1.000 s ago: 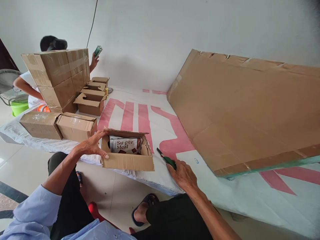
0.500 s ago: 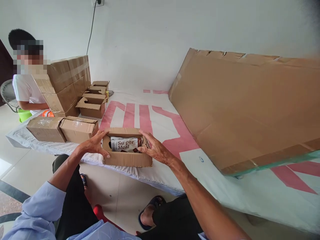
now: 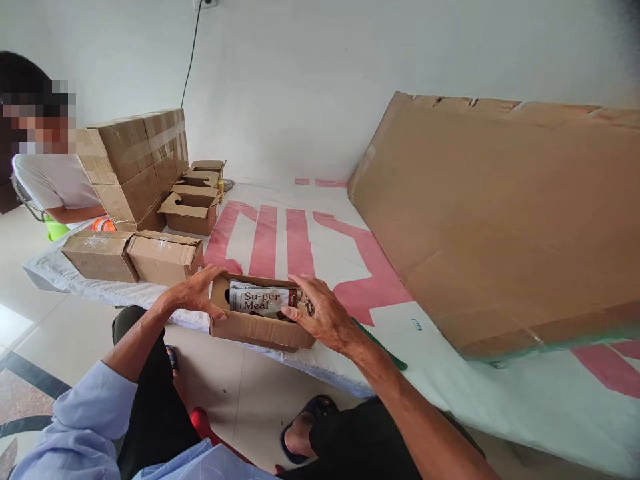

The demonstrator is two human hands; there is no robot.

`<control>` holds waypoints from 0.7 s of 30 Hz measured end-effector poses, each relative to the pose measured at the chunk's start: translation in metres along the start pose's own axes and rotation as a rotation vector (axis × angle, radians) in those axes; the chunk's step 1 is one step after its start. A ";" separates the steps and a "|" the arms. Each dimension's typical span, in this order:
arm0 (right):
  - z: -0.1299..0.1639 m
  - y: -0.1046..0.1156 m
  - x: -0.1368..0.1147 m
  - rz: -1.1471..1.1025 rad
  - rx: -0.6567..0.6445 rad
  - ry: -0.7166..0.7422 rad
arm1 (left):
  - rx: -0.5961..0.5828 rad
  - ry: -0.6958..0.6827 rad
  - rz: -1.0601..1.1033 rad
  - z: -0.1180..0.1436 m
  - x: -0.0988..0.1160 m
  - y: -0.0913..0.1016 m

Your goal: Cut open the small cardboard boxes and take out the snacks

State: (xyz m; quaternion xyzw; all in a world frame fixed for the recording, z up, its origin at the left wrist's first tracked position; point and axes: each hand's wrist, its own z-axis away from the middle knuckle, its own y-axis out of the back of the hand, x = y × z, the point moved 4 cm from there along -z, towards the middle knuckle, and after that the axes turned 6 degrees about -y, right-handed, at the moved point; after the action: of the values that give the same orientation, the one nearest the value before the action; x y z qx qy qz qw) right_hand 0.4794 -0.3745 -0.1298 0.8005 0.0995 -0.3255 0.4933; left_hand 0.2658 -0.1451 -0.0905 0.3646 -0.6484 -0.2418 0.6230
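Observation:
An open small cardboard box (image 3: 250, 328) sits at the near edge of the low white platform (image 3: 310, 253). Inside lies a white "Su-per Meal" packet (image 3: 257, 301). My left hand (image 3: 197, 293) grips the box's left end. My right hand (image 3: 323, 313) holds the right end, fingers over the rim by the packet. A green-handled cutter (image 3: 383, 347) lies on the platform just right of my right wrist, partly hidden by my forearm.
A big flattened cardboard sheet (image 3: 500, 220) leans against the wall on the right. Taped cartons (image 3: 135, 157) are stacked at the left, two more (image 3: 133, 257) lie in front, open small boxes (image 3: 193, 200) behind. Another person (image 3: 50, 177) sits beyond the stack.
My right hand left the green cutter on the platform and came over to the box's right end. My left hand has stayed on the box. The view shifted slightly.

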 end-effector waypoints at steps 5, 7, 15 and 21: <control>-0.010 0.005 -0.013 0.043 -0.163 0.078 | -0.016 -0.033 0.035 -0.006 -0.002 -0.002; -0.017 0.007 -0.021 0.068 -0.145 0.105 | -0.014 -0.028 0.040 -0.004 -0.001 -0.004; -0.043 -0.013 -0.040 0.247 -0.205 0.209 | 0.092 -0.123 -0.060 0.004 0.017 0.012; -0.048 -0.020 -0.043 0.350 -0.233 0.214 | 0.162 0.163 -0.582 -0.014 0.006 0.044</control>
State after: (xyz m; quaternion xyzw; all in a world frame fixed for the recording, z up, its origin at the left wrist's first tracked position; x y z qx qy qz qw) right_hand 0.4570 -0.3169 -0.1028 0.7733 0.0479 -0.1345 0.6178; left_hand 0.2727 -0.1207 -0.0514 0.6016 -0.4820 -0.3275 0.5463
